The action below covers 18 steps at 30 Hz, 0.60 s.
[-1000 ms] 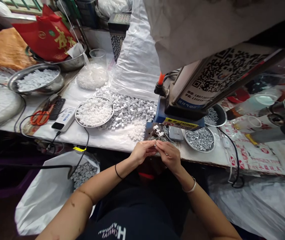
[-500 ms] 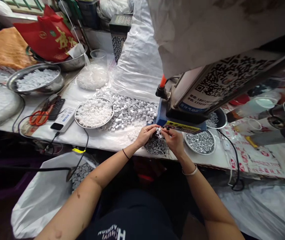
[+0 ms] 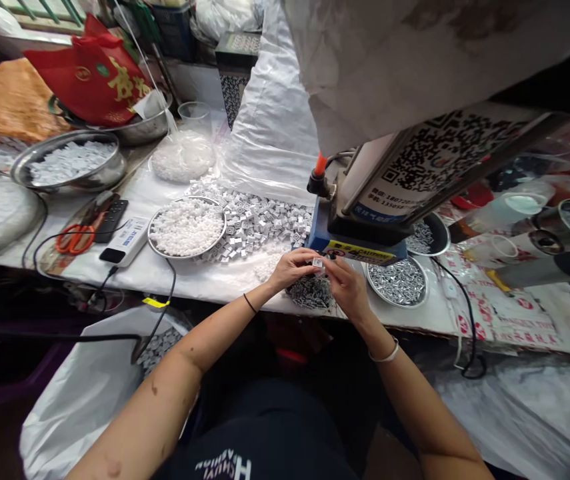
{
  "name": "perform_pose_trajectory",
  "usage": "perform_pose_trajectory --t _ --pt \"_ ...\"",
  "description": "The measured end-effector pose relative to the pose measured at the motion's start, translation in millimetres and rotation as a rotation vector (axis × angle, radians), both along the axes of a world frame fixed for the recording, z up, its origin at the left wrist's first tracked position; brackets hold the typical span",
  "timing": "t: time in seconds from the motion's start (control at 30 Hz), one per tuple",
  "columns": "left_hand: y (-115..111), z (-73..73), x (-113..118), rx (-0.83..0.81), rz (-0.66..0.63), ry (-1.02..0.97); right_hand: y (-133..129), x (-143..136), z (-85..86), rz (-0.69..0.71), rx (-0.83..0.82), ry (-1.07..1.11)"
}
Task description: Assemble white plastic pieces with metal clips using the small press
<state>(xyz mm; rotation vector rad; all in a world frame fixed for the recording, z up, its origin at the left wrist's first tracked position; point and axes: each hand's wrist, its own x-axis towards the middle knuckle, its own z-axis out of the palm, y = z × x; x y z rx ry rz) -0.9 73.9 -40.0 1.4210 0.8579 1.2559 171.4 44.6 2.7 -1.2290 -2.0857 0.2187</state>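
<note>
The fingers (image 3: 301, 256) of the left hand (image 3: 291, 270) and right hand (image 3: 349, 285) are pinched close together over the long table with a white cover (image 3: 205, 285). They have gone up from its edge to the big blue metal machine (image 3: 321, 223), so the work seems to be there now. Right of them is a round white bowl (image 3: 399, 306) of shiny silver bits. Both hands' fingertips hold the tiny square white piece (image 3: 317, 263), its flat side now showing.

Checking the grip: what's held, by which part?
A small pale piece, between the left hand and the right hand; which exact edges are gripped is too small to tell.
</note>
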Motion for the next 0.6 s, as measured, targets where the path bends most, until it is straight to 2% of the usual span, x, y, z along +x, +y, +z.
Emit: perform_pose_trajectory --t 0.13,0.23,0.3,0.37,0.43,0.53,0.6 --pt "1 3.5 -2 -0.105 -0.063 0.016 -7 35 -35.6 -0.217 0.013 -0.181" --pt "2 2.1 -2 -0.148 -0.073 0.0 -13 59 -64.3 -0.193 -0.004 -0.34" --pt "4 0.7 -1 -0.158 -0.08 -0.007 -13 67 -71.1 -0.155 -0.03 -0.387" --pt "6 0.0 -2 -0.159 -0.097 -0.003 -11 65 -64.5 -0.135 -0.059 -0.37" --pt "7 0.7 -3 -0.135 -0.114 0.015 -9 54 -47.9 -0.123 -0.073 -0.264" --pt "6 4.9 -6 -0.028 -0.108 0.089 -12 26 -19.7 -0.098 -0.043 -0.023" --pt "1 9.6 -8 0.062 -0.089 0.168 -18 7 -6.3 -0.07 -0.018 0.055"
